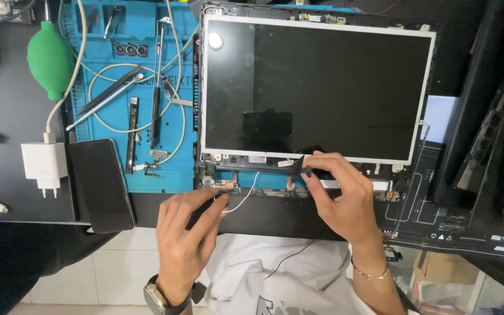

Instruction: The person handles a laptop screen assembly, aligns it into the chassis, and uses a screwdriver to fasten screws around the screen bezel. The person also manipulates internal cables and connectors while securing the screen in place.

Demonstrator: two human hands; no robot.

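The left hand (185, 233) lies at the near edge of the opened laptop lid, its fingers (212, 205) loosely curled and nearly together, the index tip pressing down on a thin white wire (245, 195) where it loops off the hinge area. It pins the wire rather than gripping it. A dark watch sits on that wrist.

The right hand (342, 201) is pinched: thumb and index finger closed on a small black pointed tool (303, 166), probably tweezers or a spudger, its tip aimed at the strip of connectors just below the screen panel (316, 87). The other fingers are folded under. A thin bead bracelet circles that wrist.

The panel is a flat, glossy black rectangle with a pale metal frame, bare of its bezel, resting in a black plastic lid shell (438, 198) marked with white outlines. Below the frame runs a narrow band of small brackets and flat cable.

To the left lies a blue rubbery repair mat (106, 175) with moulded compartments, holding a coiled white cable (176, 116), a slim metal hinge bar (157, 99) and a pair of tweezers (109, 93). Beside the mat are a green rubber air-blower bulb (49, 58), a white charger block (45, 163) and a black smartphone (100, 184) lying face down or dark on the dark surface (7, 99).
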